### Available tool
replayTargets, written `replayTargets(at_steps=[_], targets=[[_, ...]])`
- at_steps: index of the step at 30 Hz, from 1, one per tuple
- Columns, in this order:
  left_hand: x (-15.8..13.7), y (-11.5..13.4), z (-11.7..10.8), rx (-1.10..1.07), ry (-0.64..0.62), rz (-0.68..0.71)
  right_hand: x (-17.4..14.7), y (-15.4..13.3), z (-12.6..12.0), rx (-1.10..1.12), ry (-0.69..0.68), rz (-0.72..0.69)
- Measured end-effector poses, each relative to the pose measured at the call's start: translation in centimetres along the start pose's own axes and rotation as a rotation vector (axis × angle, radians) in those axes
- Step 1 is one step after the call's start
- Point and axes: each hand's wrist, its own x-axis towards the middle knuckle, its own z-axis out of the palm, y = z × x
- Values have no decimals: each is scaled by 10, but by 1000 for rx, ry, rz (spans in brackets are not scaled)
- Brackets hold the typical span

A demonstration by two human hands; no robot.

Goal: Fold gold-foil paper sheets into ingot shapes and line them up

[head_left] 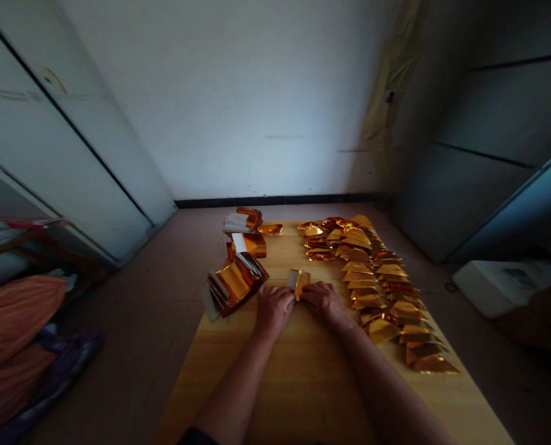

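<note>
My left hand (272,307) and my right hand (324,301) meet at the middle of a wooden table (303,383). Together they pinch a small gold foil sheet (298,281) that stands up between the fingertips, partly folded. Just left of my left hand lies a fanned stack of gold foil sheets (235,282). To the right of my right hand a long row of folded gold pieces (382,290) runs from the far end toward the near right edge.
More foil bundles (245,232) lie at the table's far left. An orange bag (11,321) and clutter sit on the floor at left. A white box (502,284) rests on the floor at right. White walls stand behind.
</note>
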Motion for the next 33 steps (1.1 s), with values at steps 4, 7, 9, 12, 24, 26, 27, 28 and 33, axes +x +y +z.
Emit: replayTargets(at_steps=[4,7,9,12,24,26,27,28,33], targets=[[-6,-3,-6,-15,-56,59,-1,0,-3,-20,-14,-15],[-10,-8,-10,-9,-110,108,-1,1,-3,-18,-4,-20],[-12,-11,-11,-14,-138,119,1,2,-2,-9,10,-16],[-12,-13,-11,-15,-148,120,6,2,-2,4,11,19],[-16,-14,-7,24,-153,126,27,-5,-11,9,-88,163],[-17,-14,-7,38,-153,136,28,-6,-12,1,-113,189],[-17,-15,-7,40,-156,138,29,-6,-13,-1,-123,202],[-17,-15,-7,40,-162,139,29,-7,-13,0,-130,214],[-16,-17,-11,31,-181,158,33,-8,-14,5,-158,258]])
